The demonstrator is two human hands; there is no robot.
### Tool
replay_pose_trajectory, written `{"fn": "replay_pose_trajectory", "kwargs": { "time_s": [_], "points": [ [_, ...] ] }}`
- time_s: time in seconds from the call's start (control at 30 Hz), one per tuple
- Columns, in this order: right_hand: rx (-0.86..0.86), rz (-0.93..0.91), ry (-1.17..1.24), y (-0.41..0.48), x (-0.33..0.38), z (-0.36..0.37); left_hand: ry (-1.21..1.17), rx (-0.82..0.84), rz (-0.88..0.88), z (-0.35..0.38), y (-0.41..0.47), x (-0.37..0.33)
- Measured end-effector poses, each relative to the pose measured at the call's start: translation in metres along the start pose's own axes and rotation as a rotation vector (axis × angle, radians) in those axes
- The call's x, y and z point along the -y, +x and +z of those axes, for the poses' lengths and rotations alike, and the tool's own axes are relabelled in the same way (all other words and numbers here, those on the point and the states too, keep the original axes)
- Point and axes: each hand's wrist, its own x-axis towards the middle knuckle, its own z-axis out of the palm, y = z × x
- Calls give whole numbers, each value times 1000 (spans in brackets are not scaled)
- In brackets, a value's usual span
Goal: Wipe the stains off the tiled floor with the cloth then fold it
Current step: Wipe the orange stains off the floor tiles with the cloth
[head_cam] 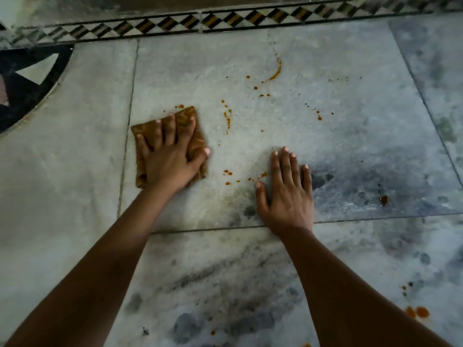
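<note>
A folded brown patterned cloth (191,121) lies flat on the grey marble floor (350,146), left of centre. My left hand (170,156) presses on it with spread, straight fingers. To the right, my right hand (288,191) rests flat on the bare tile, holding nothing. Orange-brown stains (228,118) dot the tile between and beyond the hands. A curved streak (275,72) lies farther off. More drops (229,173) sit just left of my right thumb.
A patterned border strip (225,20) runs along the far edge of the floor. A black inlay (27,96) curves in at the far left. Larger orange spots (417,312) lie near the lower right, and a dark drop (383,200) sits right of my right hand.
</note>
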Motion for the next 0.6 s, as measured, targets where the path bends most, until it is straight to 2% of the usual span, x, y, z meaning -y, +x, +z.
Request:
{"fn": "replay_pose_trajectory", "kwargs": {
  "time_s": [0.17,0.23,0.3,0.37,0.43,0.5,0.6],
  "points": [
    [-2,0,-1,0,1,-1,67,-37,332,13,-72,15],
    [-4,2,5,0,0,0,82,-26,255,10,-76,44],
    [-1,0,8,0,1,0,61,-12,70,2,-57,59],
    [2,-6,7,0,0,1,11,-35,-67,-3,-25,47],
    [1,-13,5,0,1,0,-32,-40,-125,-5,-1,19],
    [-2,-14,2,0,0,-1,-32,-30,-52,-1,1,-7],
    [5,-10,-1,0,1,-2,28,-54,208,8,-40,-3]
  ]
}}
